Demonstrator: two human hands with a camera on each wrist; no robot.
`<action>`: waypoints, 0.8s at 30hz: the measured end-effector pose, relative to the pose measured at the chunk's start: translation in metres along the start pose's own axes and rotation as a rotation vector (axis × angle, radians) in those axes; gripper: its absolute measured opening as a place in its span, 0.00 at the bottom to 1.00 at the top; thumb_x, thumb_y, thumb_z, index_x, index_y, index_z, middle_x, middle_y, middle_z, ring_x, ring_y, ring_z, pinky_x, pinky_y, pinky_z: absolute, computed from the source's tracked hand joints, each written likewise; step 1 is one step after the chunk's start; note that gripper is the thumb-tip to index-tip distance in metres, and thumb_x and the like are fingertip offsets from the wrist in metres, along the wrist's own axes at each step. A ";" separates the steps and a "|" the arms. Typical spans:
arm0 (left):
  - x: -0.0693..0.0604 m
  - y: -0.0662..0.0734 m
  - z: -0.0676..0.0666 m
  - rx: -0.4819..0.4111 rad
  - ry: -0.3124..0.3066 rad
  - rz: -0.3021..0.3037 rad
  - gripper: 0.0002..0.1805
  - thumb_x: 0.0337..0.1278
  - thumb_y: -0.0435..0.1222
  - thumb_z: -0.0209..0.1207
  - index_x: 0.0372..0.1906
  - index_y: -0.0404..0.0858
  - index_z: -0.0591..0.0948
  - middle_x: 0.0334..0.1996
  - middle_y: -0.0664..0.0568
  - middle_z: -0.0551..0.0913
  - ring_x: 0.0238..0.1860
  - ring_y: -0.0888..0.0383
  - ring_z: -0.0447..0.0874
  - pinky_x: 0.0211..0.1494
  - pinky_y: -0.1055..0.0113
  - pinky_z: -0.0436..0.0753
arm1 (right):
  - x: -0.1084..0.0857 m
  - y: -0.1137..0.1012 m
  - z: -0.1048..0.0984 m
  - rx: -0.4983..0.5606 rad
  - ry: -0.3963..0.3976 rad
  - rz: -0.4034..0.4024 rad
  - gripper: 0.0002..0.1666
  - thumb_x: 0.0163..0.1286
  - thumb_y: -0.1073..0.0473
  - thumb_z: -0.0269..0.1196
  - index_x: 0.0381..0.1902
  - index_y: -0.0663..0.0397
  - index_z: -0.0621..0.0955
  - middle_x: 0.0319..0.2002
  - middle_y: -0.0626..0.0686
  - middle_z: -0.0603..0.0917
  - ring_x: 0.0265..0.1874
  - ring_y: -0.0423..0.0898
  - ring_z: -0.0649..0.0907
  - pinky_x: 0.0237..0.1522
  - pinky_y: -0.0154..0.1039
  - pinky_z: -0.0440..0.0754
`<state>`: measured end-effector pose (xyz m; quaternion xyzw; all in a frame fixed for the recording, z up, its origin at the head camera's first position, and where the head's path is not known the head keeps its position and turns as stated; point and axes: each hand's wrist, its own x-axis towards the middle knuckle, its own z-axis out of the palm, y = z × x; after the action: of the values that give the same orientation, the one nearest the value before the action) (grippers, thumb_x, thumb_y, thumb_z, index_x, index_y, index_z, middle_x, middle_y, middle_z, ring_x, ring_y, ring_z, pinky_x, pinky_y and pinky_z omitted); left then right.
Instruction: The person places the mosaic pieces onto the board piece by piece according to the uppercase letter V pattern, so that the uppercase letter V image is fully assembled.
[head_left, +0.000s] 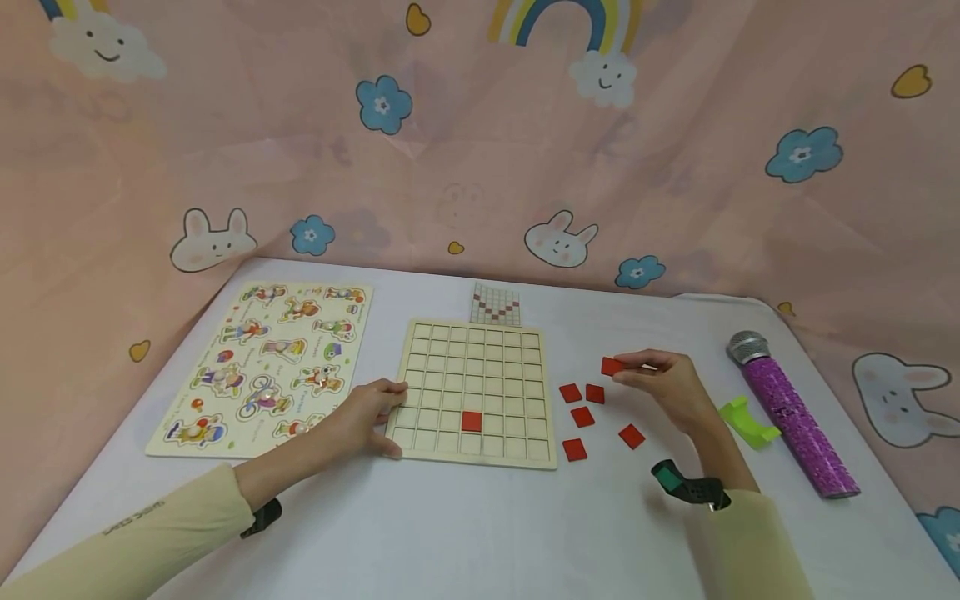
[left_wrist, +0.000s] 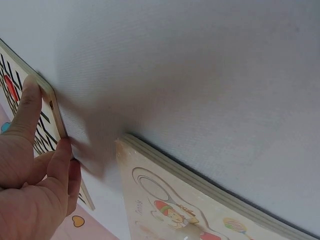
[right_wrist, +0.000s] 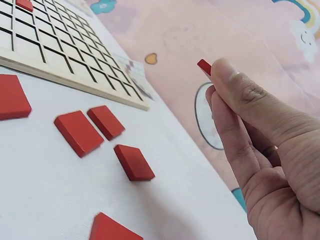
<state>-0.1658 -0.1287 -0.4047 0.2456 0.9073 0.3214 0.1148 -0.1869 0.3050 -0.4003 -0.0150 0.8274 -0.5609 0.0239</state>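
Observation:
My left hand (head_left: 367,417) holds the left edge and near-left corner of a wooden grid board (head_left: 551,400). In the left wrist view, the thumb and fingers (left_wrist: 60,160) rest along the board's edge. One red square tile (head_left: 471,422) lies in a cell toward the board's near side. To the right of the board, my right hand (head_left: 667,387) pinches another red tile (head_left: 611,367) between thumb and fingers, raised above the table in the right wrist view. Several loose red tiles (head_left: 582,417) are scattered between the board and that hand.
Behind the board stands a small pattern card (head_left: 495,306) with red squares on a grid. A picture puzzle board (head_left: 247,358) lies at the left. On the right are a lime-green curved piece (head_left: 748,422) and a purple glittery microphone (head_left: 798,425). A printed pink cloth hangs behind.

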 end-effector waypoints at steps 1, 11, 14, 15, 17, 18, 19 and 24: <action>0.000 0.000 0.000 0.010 0.003 0.009 0.43 0.27 0.28 0.77 0.56 0.16 0.71 0.61 0.31 0.70 0.60 0.36 0.71 0.51 0.71 0.83 | 0.000 -0.001 0.002 -0.012 0.000 0.007 0.21 0.60 0.53 0.69 0.48 0.60 0.83 0.41 0.40 0.81 0.40 0.35 0.82 0.44 0.25 0.83; 0.001 0.001 0.001 0.050 0.015 0.017 0.42 0.24 0.28 0.78 0.54 0.16 0.73 0.60 0.30 0.71 0.59 0.36 0.72 0.49 0.71 0.84 | -0.003 -0.009 0.027 -0.034 0.004 0.039 0.27 0.60 0.51 0.70 0.52 0.63 0.81 0.48 0.51 0.82 0.44 0.35 0.82 0.48 0.23 0.80; 0.000 0.001 0.002 0.046 0.016 0.009 0.43 0.24 0.28 0.78 0.54 0.16 0.73 0.60 0.31 0.71 0.59 0.36 0.72 0.50 0.71 0.84 | -0.005 -0.012 0.034 -0.030 -0.001 0.059 0.28 0.61 0.51 0.69 0.54 0.62 0.80 0.50 0.55 0.80 0.43 0.37 0.82 0.48 0.23 0.80; 0.000 0.001 0.002 0.044 0.016 0.007 0.43 0.24 0.28 0.78 0.54 0.16 0.72 0.60 0.31 0.71 0.59 0.36 0.72 0.50 0.72 0.84 | -0.006 -0.013 0.037 -0.024 -0.001 0.066 0.28 0.61 0.51 0.69 0.54 0.62 0.80 0.50 0.56 0.80 0.43 0.38 0.82 0.47 0.23 0.81; 0.000 0.001 0.002 0.040 0.016 0.004 0.43 0.25 0.28 0.78 0.55 0.16 0.72 0.60 0.31 0.71 0.59 0.36 0.72 0.49 0.72 0.84 | -0.008 -0.016 0.042 -0.023 0.001 0.076 0.28 0.61 0.52 0.69 0.55 0.62 0.80 0.50 0.57 0.79 0.42 0.37 0.82 0.46 0.24 0.82; 0.000 0.001 0.002 0.040 0.016 0.005 0.43 0.25 0.28 0.78 0.55 0.16 0.72 0.60 0.31 0.71 0.59 0.36 0.72 0.49 0.72 0.84 | -0.008 -0.017 0.045 -0.020 0.003 0.077 0.27 0.62 0.52 0.69 0.55 0.62 0.80 0.50 0.58 0.80 0.42 0.37 0.82 0.47 0.25 0.82; 0.000 0.001 0.002 0.042 0.016 0.005 0.43 0.25 0.28 0.78 0.55 0.16 0.72 0.60 0.31 0.71 0.58 0.36 0.73 0.49 0.72 0.84 | -0.009 -0.019 0.048 -0.014 0.006 0.078 0.27 0.62 0.53 0.69 0.55 0.62 0.80 0.50 0.58 0.80 0.41 0.37 0.83 0.47 0.27 0.83; 0.001 0.001 0.001 0.041 0.016 0.005 0.42 0.25 0.28 0.78 0.55 0.16 0.73 0.60 0.31 0.71 0.58 0.36 0.73 0.50 0.72 0.84 | -0.009 -0.024 0.062 0.055 0.012 0.091 0.28 0.60 0.53 0.70 0.55 0.62 0.80 0.45 0.53 0.83 0.39 0.39 0.84 0.48 0.34 0.85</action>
<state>-0.1658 -0.1273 -0.4054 0.2475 0.9139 0.3051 0.1017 -0.1740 0.2391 -0.4009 0.0266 0.8116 -0.5819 0.0446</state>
